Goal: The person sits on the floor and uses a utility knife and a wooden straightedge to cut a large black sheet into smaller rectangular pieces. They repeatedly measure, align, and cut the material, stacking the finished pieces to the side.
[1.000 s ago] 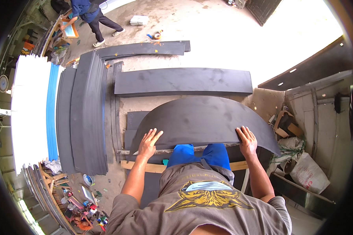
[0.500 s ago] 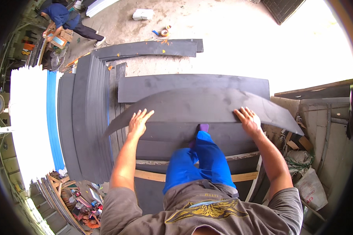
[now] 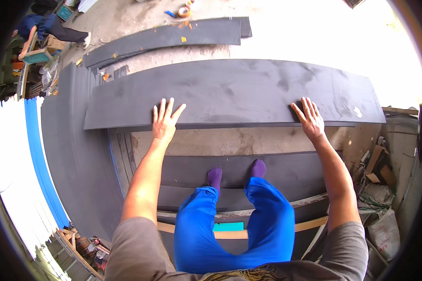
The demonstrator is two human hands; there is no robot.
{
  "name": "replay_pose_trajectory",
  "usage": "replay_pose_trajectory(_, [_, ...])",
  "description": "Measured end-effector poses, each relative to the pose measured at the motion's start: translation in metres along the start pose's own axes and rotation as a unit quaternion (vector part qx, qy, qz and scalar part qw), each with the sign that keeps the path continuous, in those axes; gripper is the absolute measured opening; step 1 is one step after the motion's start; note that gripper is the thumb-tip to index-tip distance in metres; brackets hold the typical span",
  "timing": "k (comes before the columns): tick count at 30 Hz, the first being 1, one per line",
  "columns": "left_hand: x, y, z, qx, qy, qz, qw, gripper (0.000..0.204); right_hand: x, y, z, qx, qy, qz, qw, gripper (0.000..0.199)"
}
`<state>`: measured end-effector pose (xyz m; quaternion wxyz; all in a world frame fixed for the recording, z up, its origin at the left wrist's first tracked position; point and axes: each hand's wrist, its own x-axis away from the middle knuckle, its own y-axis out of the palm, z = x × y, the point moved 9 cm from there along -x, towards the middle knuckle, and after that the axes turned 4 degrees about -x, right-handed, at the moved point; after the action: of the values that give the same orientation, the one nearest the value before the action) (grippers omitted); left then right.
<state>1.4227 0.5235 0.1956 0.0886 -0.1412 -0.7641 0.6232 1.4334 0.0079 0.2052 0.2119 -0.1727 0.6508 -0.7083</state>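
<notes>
A long dark grey foam-like sheet [image 3: 229, 91] lies flat in front of me, spanning most of the view's width. Its near edge shows another dark sheet's edge beneath it. On the left part of the sheet rests my left hand [image 3: 165, 119], fingers spread with the palm down. My right hand [image 3: 310, 117] lies on the right part near the same edge, fingers stretched out. Neither hand is wrapped around anything. Below, my feet in purple socks [image 3: 214, 178] stand on a dark sheet [image 3: 187, 168].
Tall stacks of grey sheets [image 3: 79, 159], blue sheets [image 3: 44, 159] and white sheets [image 3: 14, 164] stand at left. Curved dark strips [image 3: 164, 40] and tape rolls [image 3: 184, 12] lie beyond. Another person [image 3: 47, 28] bends at far left. Sacks [image 3: 384, 234] and cardboard [image 3: 377, 164] sit at right.
The sheet was bowed and raised between my hands; now it lies flat farther forward. My hands have moved forward and flattened onto it. My feet have come apart, and my view has shifted.
</notes>
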Motion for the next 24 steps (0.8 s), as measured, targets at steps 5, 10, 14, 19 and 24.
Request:
replay_pose_trajectory(5, [0.02,0.179,0.046,0.043,0.052,-0.09,0.994,0.089,0.038,0.191,-0.028,-0.024,0.006,-0.054,0.998,0.085])
replay_pose_trajectory(10, [0.035,0.208,0.043,0.098,0.084,0.033,0.991,0.084,0.051,0.205,-0.032,-0.108,0.012,0.018,0.994,0.072])
replay_pose_trajectory(14, [0.048,0.219,0.031,0.131,0.091,0.056,0.986,0.084,0.039,0.196,-0.031,-0.128,-0.017,0.072,0.989,0.075])
replay_pose_trajectory(19, [0.037,0.213,0.033,0.132,0.106,0.022,0.985,0.084,0.043,0.2,-0.028,-0.137,0.005,0.084,0.987,0.079])
replay_pose_trajectory(24, [0.029,0.203,0.04,0.133,0.112,-0.045,0.984,0.092,0.042,0.191,-0.019,-0.147,0.012,0.077,0.986,0.073])
